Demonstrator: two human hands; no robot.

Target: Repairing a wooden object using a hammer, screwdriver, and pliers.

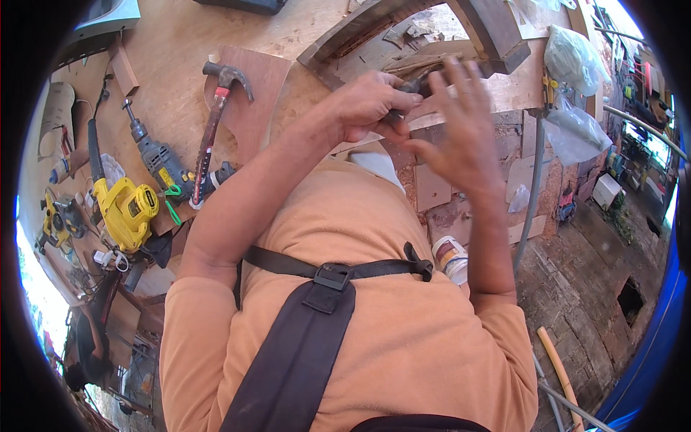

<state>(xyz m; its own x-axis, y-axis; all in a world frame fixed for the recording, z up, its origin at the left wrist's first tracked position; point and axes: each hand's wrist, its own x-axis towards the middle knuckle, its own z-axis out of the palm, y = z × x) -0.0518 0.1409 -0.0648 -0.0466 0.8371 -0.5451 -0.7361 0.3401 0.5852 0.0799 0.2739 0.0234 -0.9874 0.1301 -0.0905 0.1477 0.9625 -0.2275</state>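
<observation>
Fingers of the left hand (366, 106) pinch a small dark piece (413, 86) at the upper centre of the frame; I cannot tell what it is. Just beside it, the right hand (464, 140) is motion-blurred, fingers spread. Beyond them I see a wooden frame (497, 36); upper left, on the tabletop (173, 43), a hammer (211, 137), then a grey drill (162, 158).

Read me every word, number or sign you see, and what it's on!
I won't copy printed words, but labels show here:
Yellow blower: a dark label with small print.
Grey power tool: a yellow label, too small to read.
White tub: a coloured label, too blurred to read.
</observation>
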